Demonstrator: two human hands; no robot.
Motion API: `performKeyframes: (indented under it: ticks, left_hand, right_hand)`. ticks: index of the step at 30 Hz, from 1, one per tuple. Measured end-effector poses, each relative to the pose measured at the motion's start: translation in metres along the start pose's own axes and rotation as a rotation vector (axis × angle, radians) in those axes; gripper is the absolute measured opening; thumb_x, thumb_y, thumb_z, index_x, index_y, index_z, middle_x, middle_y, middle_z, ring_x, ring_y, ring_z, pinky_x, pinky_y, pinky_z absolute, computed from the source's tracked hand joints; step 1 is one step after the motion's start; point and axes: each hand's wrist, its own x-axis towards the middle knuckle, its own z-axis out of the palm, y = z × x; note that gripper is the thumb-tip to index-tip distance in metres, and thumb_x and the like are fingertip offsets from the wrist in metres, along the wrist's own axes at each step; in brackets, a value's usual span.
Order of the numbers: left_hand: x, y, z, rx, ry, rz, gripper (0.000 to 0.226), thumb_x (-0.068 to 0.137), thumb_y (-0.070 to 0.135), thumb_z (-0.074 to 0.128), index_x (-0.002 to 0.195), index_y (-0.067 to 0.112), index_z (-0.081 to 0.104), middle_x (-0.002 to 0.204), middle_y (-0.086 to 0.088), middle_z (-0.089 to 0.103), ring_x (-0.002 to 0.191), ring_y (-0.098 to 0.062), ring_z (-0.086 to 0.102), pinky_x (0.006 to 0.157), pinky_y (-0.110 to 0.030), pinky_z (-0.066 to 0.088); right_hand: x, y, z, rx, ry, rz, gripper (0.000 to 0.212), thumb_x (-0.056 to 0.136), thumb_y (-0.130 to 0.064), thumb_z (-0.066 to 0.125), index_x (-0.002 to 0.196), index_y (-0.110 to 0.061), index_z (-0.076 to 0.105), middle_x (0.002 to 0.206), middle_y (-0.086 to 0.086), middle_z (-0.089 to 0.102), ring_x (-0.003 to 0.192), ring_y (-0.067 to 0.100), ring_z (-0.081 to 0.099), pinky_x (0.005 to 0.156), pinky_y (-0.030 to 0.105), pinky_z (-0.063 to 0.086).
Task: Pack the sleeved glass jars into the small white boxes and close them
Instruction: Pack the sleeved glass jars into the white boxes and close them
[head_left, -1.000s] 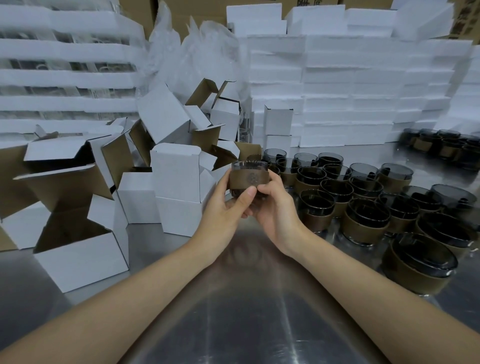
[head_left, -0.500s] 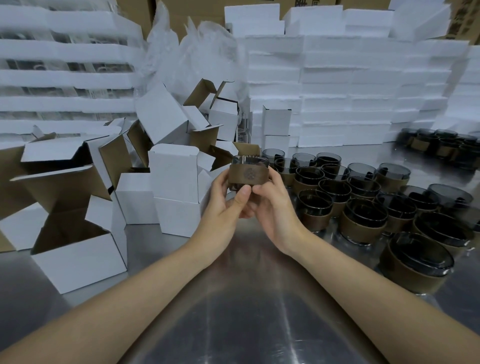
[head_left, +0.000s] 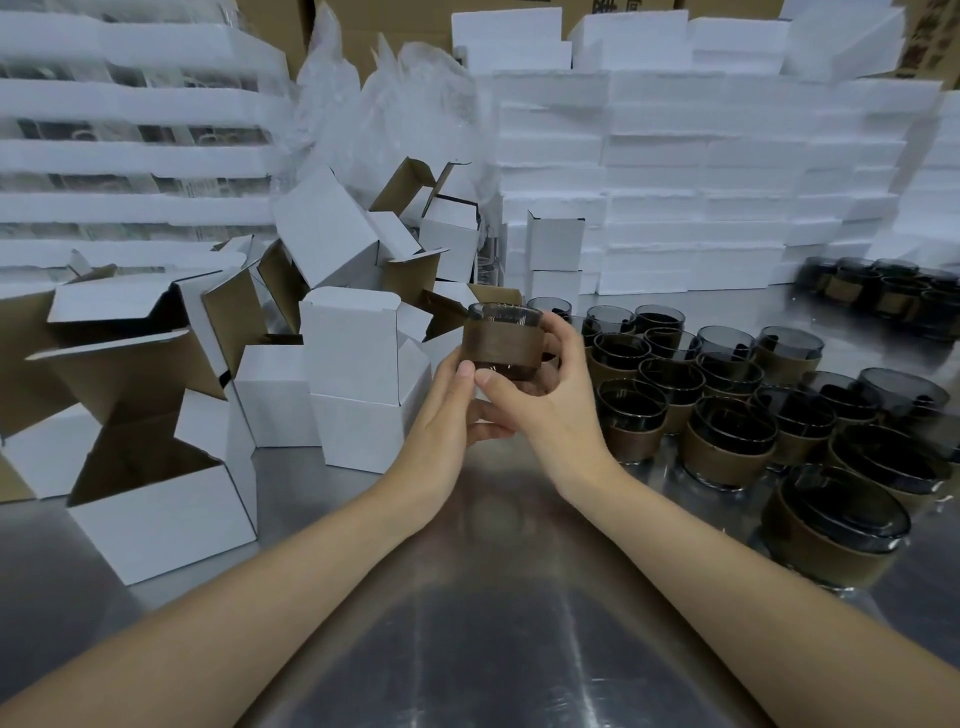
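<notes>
Held jar (head_left: 502, 340): lifted above the table, upright, in front of the white boxes, brown sleeve wrapped round its middle, clear rim and dark base showing.
Left hand (head_left: 451, 410): curled against the jar's lower left side, thumb tip pressed at the sleeve's bottom edge.
Right hand (head_left: 545, 400): wrapped round the jar's right side and base, thumb meeting the left thumb under the sleeve.
Handling: judged rigid, breakable, fairly heavy for its size; bare glass probably slippery, sleeve the surer place to hold, though possibly free to slide on the glass.
Open box (head_left: 156, 499): nearest on the left, mouth up, flaps raised, brown inside; likely next receiver.
Closed boxes (head_left: 353, 364): stacked just left of the hands.
Waiting jars (head_left: 727, 410): crowded upright on the right, many touching; knocks a risk when reaching in.
Table (head_left: 493, 623): bare polished metal, reflective, hard on glass.
Room: foam slabs (head_left: 701, 156) stacked along the back; clear plastic bags (head_left: 389, 104) between the stacks.
</notes>
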Motion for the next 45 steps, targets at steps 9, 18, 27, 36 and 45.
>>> performKeyframes:
  ticks: [9, 18, 27, 36, 45]
  left_hand:
    - [0.005, 0.002, -0.002, -0.060, -0.002, -0.162, 0.037, 0.105, 0.033, 0.025, 0.106, 0.021, 0.061, 0.085, 0.004, 0.073, 0.074, -0.007, 0.067, 0.071, -0.030, 0.052]
    - [-0.002, 0.003, -0.001, -0.003, -0.071, -0.063, 0.047, 0.096, 0.044, 0.034, 0.132, 0.015, 0.043, 0.116, -0.001, 0.067, 0.103, -0.020, 0.065, 0.080, -0.036, 0.052]
    - [-0.004, 0.007, 0.002, -0.059, -0.066, -0.050, 0.038, 0.100, 0.036, 0.035, 0.134, 0.018, 0.037, 0.105, 0.002, 0.062, 0.063, -0.013, 0.058, 0.069, -0.030, 0.051]
    - [-0.006, 0.003, 0.001, 0.064, -0.064, -0.035, 0.057, 0.088, 0.051, 0.047, 0.138, 0.033, 0.028, 0.108, 0.000, 0.058, 0.069, -0.009, 0.057, 0.068, -0.028, 0.051]
    - [-0.006, 0.004, 0.001, 0.030, -0.091, -0.022, 0.049, 0.095, 0.041, 0.046, 0.137, 0.047, 0.022, 0.113, -0.003, 0.053, 0.069, -0.008, 0.058, 0.067, -0.026, 0.052]
  right_hand:
    - [0.000, -0.001, 0.001, -0.293, 0.149, -0.164, 0.081, 0.062, -0.028, 0.088, 0.121, -0.039, 0.034, 0.123, 0.001, 0.041, 0.103, 0.007, 0.054, 0.088, 0.031, 0.053]
    - [-0.002, -0.001, 0.002, -0.240, 0.071, -0.168, 0.075, 0.072, -0.017, 0.082, 0.131, -0.033, 0.038, 0.122, -0.001, 0.038, 0.108, 0.006, 0.052, 0.092, 0.017, 0.047]
    - [0.002, -0.001, 0.003, 0.609, -0.082, 0.312, 0.054, 0.083, -0.018, 0.057, 0.132, -0.009, 0.038, 0.123, 0.023, 0.058, 0.106, 0.029, 0.064, 0.096, 0.039, 0.050]
    - [0.002, -0.006, 0.004, 0.567, -0.153, 0.381, 0.055, 0.083, -0.027, 0.061, 0.132, -0.012, 0.042, 0.115, 0.013, 0.058, 0.095, 0.024, 0.061, 0.057, 0.028, 0.039]
    - [0.005, -0.004, 0.000, 0.703, -0.151, 0.484, 0.038, 0.090, -0.028, 0.047, 0.121, -0.006, 0.052, 0.112, 0.018, 0.064, 0.106, 0.031, 0.063, 0.078, 0.034, 0.038]
